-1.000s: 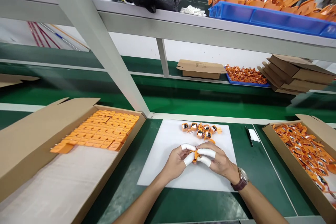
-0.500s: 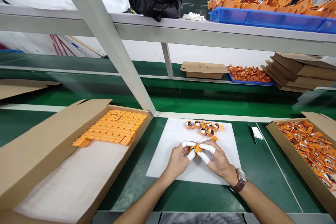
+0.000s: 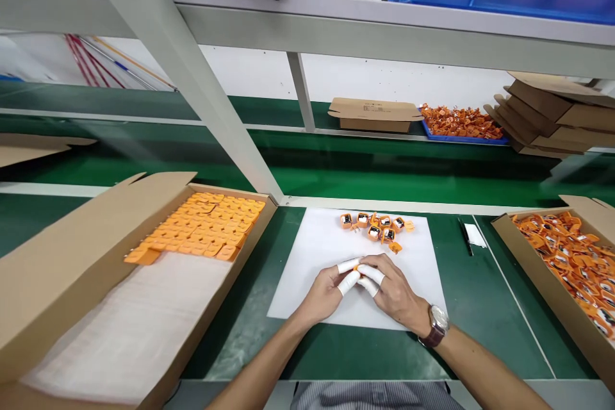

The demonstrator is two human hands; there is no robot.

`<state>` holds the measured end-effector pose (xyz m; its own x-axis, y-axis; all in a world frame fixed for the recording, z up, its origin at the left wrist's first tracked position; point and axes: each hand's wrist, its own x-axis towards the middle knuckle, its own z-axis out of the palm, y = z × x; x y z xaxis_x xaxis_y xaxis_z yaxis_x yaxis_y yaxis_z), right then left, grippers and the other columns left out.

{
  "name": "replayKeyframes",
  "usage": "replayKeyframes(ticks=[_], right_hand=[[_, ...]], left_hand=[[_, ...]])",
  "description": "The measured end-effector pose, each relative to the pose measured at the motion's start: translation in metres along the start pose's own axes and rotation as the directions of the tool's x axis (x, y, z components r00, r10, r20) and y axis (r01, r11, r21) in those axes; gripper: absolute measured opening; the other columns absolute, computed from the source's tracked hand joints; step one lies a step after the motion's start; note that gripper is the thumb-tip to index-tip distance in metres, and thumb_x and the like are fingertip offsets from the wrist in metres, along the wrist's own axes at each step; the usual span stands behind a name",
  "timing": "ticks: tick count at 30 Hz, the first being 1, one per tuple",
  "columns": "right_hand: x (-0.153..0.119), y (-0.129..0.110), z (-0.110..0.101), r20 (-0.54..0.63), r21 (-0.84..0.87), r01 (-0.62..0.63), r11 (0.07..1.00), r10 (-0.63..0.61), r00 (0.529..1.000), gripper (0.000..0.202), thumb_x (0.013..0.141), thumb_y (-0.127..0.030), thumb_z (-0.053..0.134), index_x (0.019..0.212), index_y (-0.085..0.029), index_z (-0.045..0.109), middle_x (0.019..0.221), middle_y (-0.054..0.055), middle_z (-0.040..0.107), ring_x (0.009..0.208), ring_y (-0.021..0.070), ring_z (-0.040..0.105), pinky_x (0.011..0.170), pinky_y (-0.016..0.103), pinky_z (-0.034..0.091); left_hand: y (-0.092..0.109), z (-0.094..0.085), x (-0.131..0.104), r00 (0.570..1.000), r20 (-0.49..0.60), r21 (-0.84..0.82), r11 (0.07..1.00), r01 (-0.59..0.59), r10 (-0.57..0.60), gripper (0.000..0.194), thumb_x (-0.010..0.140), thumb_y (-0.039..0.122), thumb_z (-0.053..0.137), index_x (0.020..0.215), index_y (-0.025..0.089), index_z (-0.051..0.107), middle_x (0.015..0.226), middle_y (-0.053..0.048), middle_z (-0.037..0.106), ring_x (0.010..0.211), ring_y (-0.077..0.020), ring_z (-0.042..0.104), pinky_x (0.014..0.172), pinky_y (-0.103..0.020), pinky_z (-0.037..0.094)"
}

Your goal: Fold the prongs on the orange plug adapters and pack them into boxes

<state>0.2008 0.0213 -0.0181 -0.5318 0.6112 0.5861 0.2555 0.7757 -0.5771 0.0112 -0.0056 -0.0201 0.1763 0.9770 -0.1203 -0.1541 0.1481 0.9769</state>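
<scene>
- Head view: both hands are working over the white sheet (image 3: pixel 302 262), which is lying on the green table (image 3: pixel 250 307).
- Left hand (image 3: pixel 325 295) is pinching a small orange piece (image 3: pixel 356 268) between thumb and forefinger; grip is narrow.
- Right hand (image 3: pixel 398 291) is closing on the same piece from the other side, fingertips nearly meeting the left ones.
- Piece is sitting above the middle of the sheet, mostly hidden by fingers; exact shape I cannot tell.
- White finger covers (image 3: pixel 372 273) are showing on thumbs and forefingers.
- Wristwatch (image 3: pixel 438 319) is circling the right wrist, near the sheet's right edge.
- Small orange units (image 3: pixel 374 232) with dark and white faces are lying in a loose cluster at the sheet's far end.
- Open carton (image 3: pixel 225 304) is standing left of the sheet, orange parts (image 3: pixel 206 224) lining up in rows at its far end.
- Second open carton (image 3: pixel 542 298) is standing well right of the sheet, holding a jumble of orange units (image 3: pixel 562 256).
- Black pen (image 3: pixel 466 238) and white slip (image 3: pixel 475 236) are lying side by side, just right of the sheet.
- Blue tray (image 3: pixel 466 138) is resting well beyond the sheet, carrying small orange bits (image 3: pixel 461 122).
</scene>
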Motion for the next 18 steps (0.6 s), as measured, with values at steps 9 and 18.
replayKeyframes(ticks=[9, 18], right_hand=[[-0.005, 0.009, 0.0, 0.171, 0.411, -0.397, 0.821, 0.358, 0.918, 0.036, 0.099, -0.028, 0.054, 0.135, -0.026, 0.049, 0.114, 0.008, 0.059, 0.097, 0.0175, 0.063, 0.091, 0.039, 0.058], [-0.003, 0.017, 0.006, 0.323, 0.6, -0.558, 0.574, 0.465, 0.825, 0.039, 0.095, -0.039, 0.062, 0.129, -0.023, 0.055, 0.084, -0.001, 0.061, 0.079, 0.0142, 0.067, 0.082, 0.035, 0.059]], left_hand=[[-0.008, -0.006, 0.001, 0.995, -0.095, -0.068, 0.997, 0.027, -0.034, 0.039, 0.074, 0.041, 0.081, 0.105, 0.017, 0.075, 0.116, -0.011, 0.077, 0.108, -0.0296, 0.072, 0.101, -0.046, 0.055], [-0.012, -0.003, 0.0, 0.995, -0.098, -0.121, 0.993, -0.001, -0.011, 0.038, 0.069, 0.03, 0.086, 0.103, 0.019, 0.073, 0.118, -0.008, 0.073, 0.099, -0.0259, 0.073, 0.085, -0.04, 0.064]])
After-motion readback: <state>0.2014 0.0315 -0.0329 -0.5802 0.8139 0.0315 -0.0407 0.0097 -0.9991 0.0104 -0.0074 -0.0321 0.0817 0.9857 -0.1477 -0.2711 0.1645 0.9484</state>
